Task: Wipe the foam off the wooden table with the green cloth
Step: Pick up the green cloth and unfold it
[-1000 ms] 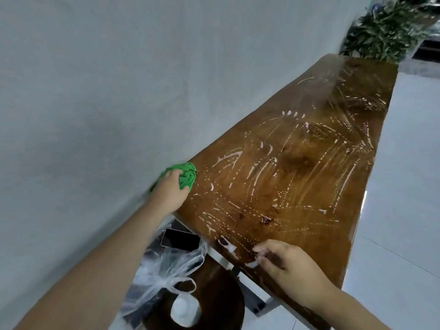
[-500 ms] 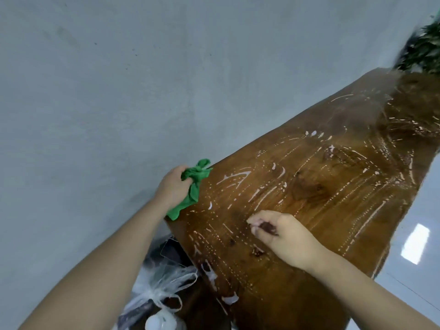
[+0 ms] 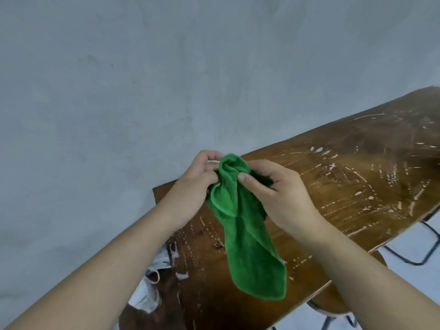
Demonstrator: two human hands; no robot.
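Observation:
The green cloth (image 3: pixel 247 239) hangs in the air above the near end of the wooden table (image 3: pixel 357 186). Its bunched top is pinched between both hands and its loose tail drops down toward me. My left hand (image 3: pixel 195 189) grips the cloth from the left, fingers curled into its folds. My right hand (image 3: pixel 278 194) grips it from the right, thumb pressed on the fabric. White foam streaks and dotted lines (image 3: pixel 357 177) cover the dark brown tabletop, mostly to the right of my hands.
A pale grey wall (image 3: pixel 142 91) runs along the table's far edge. A clear plastic bag (image 3: pixel 147 289) lies below the table's near left corner. A dark metal frame (image 3: pixel 426 246) stands on the white floor at right.
My left hand lifted the cloth off the table's corner. My right hand left the tabletop and took hold of the cloth too. The view swung left toward the wall.

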